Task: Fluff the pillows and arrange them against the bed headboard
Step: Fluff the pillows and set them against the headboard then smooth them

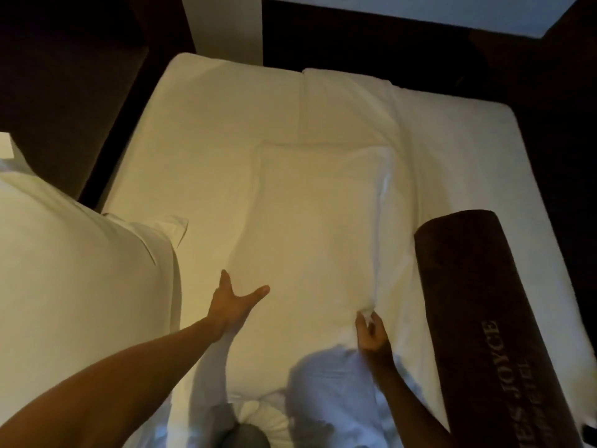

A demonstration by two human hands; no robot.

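We see a white pillow (310, 240) lying flat in the middle of the bed (478, 150). Our left hand (234, 305) is spread wide, its grip released, fingers straight and resting on the pillow's near left part. Our right hand (371, 333) pinches a bunched fold at the pillow's near right edge. A dark bolster (494, 318) lies just beside it, and another pillow (74, 270) sits at left.

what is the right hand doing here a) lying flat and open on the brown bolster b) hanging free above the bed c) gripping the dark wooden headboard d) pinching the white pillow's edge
d: the right hand pinches a fold of fabric at the edge of the white pillow lying in the middle of the bed, beside the brown cylindrical bolster and not touching it.
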